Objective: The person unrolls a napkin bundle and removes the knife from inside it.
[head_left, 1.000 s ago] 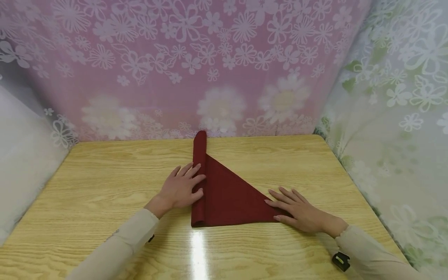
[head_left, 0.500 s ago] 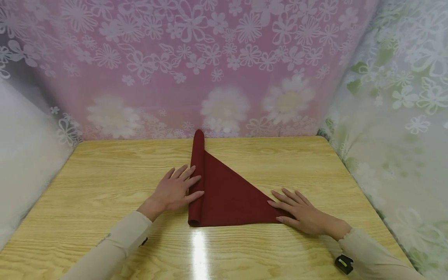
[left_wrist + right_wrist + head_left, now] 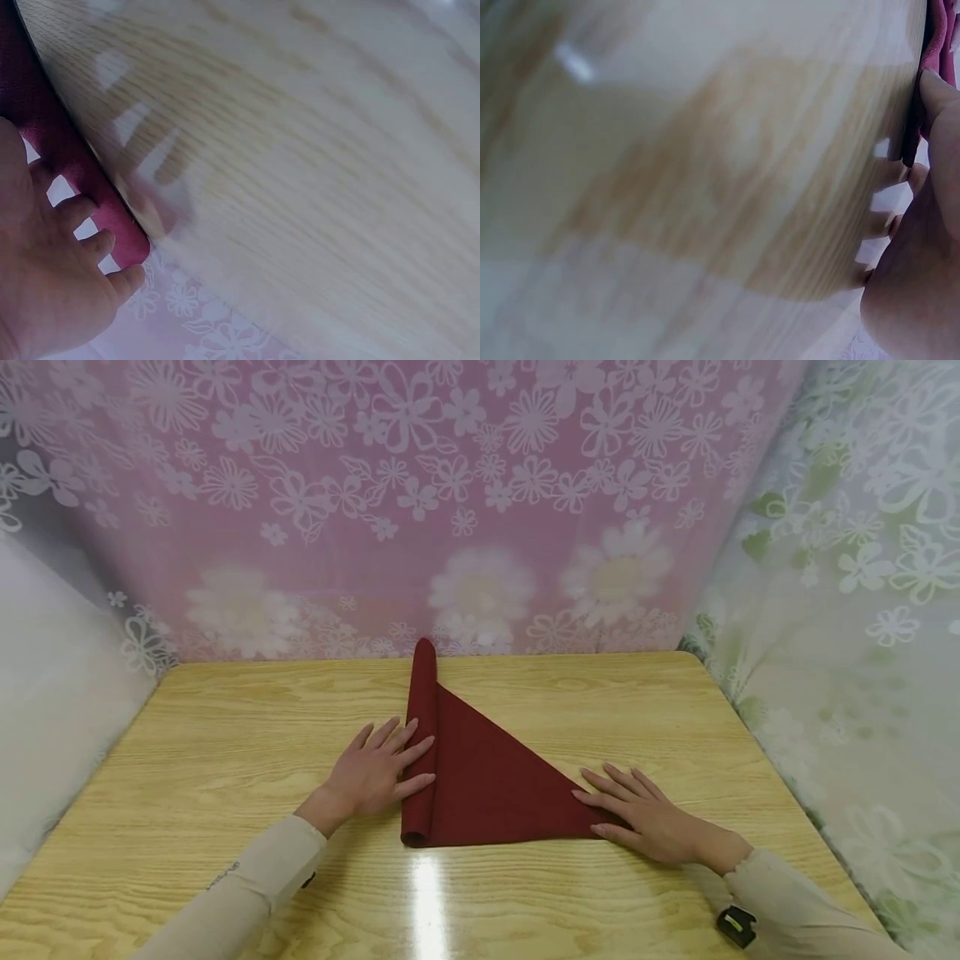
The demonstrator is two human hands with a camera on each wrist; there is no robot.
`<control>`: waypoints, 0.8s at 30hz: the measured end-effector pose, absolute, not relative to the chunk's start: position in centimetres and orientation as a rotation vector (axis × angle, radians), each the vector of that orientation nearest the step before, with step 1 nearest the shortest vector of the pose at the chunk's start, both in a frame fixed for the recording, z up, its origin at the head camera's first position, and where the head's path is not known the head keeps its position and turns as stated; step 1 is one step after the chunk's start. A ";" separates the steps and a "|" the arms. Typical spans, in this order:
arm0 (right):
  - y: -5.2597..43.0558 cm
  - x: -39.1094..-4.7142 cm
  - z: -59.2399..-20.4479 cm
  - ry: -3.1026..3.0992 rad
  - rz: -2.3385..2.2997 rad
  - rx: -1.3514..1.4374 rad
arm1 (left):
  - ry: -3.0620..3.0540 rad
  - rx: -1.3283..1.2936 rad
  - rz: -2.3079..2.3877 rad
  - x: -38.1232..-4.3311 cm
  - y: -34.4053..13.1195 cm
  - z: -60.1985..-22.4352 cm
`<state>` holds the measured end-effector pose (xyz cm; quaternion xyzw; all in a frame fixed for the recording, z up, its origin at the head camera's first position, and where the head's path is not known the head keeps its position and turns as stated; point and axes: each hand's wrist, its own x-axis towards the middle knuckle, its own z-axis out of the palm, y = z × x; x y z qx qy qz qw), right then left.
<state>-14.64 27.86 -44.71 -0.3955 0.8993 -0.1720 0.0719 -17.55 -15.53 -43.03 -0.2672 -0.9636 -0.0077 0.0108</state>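
Note:
A dark red cloth (image 3: 487,785) lies on the table, its left side rolled into a tube (image 3: 422,693) and its flat part tapering to a corner on the right. My left hand (image 3: 367,777) rests on the tube with spread fingers. In the left wrist view, the fingertips of that hand (image 3: 52,277) touch the red roll (image 3: 82,165). Over the right corner of the cloth my right hand (image 3: 652,822) lies with extended fingers, hiding the tip. The right wrist view shows this hand (image 3: 922,217) beside a strip of the cloth (image 3: 937,37).
The wood-grain table (image 3: 225,718) meets a pink flowered backdrop (image 3: 337,560) at its far edge, where the tube's far end reaches. A pale flowered sheet (image 3: 832,635) hangs along the right side. A small black device (image 3: 737,927) sits at the right sleeve.
The tube has shifted slightly left and its near end looks rounder. My left hand has drawn a little left and its fingers have spread. The right hand stays on the corner.

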 end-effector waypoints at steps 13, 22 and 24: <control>27.9 -14.6 -44.7 2.702 -0.511 -1.177 | -2.994 -0.843 -0.099 -17.5 -15.7 -43.3; 27.9 -14.6 -44.6 2.717 -0.501 -1.203 | -2.964 -0.877 -0.074 -17.7 -15.0 -42.6; 27.9 -14.5 -44.6 2.706 -0.515 -1.196 | -2.961 -0.888 -0.074 -17.7 -14.7 -42.6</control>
